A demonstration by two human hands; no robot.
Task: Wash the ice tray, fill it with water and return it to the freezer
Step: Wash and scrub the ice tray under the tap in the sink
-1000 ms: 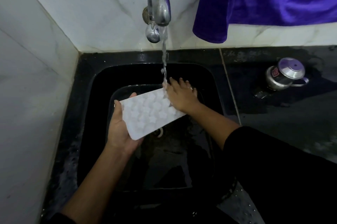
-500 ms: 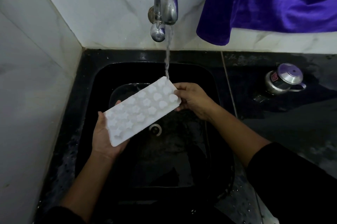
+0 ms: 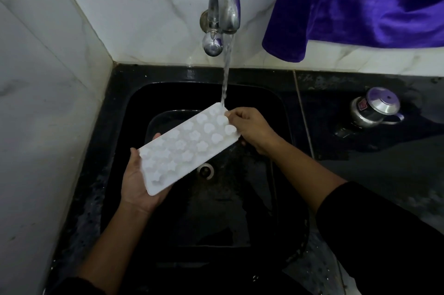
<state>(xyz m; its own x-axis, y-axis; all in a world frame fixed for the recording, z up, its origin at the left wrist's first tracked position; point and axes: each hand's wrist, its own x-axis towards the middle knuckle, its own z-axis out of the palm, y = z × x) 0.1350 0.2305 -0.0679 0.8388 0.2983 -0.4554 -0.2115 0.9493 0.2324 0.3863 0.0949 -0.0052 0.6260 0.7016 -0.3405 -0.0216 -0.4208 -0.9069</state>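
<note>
Currently, item: white ice tray, held tilted over the black sink, far corner under the running stream from the steel tap.

Hands: left hand cradles the near end from below, thumb hooked over the edge. Right hand pinches the far corner beside the stream.

Risks, as judged:
- The wet tray slips from the light corner pinch and drops into the basin.
- Water striking the sloped surface sprays onto the bench or the dark sleeve.
- If it is tilted this way when filled, the cells spill.

Containers:
- Tray: flower and star cells that look raised, as if the underside is up. No standing water is discernible.
- Sink: wet film only, drain uncovered.
- Lidded steel pot on the bench, well apart: lid on, contents hidden.
</note>
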